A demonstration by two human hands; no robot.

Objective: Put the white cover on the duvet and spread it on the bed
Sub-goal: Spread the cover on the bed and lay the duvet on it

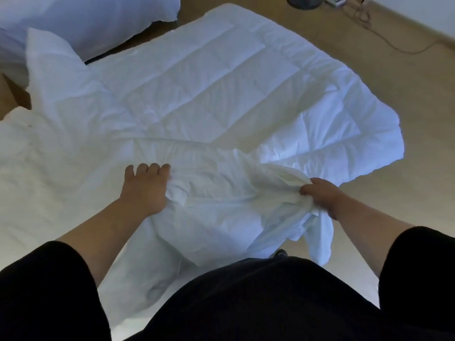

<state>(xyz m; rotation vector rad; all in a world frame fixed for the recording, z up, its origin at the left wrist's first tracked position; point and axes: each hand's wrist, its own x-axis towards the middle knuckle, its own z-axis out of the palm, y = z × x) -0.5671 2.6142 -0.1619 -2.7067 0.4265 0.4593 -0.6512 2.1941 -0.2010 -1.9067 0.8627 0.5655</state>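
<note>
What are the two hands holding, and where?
Both hold the white cover. The right hand grips a bunched-up edge of it; the left hand clutches a fold of it lying on the duvet.

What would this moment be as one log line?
left hand: grips cover | right hand: grips cover | duvet: spread flat, uncovered

White duvet (209, 77) stitched in a quilted grid, plain white cover (221, 200), black sleeves (418, 262), tan floor (406, 94).
</note>
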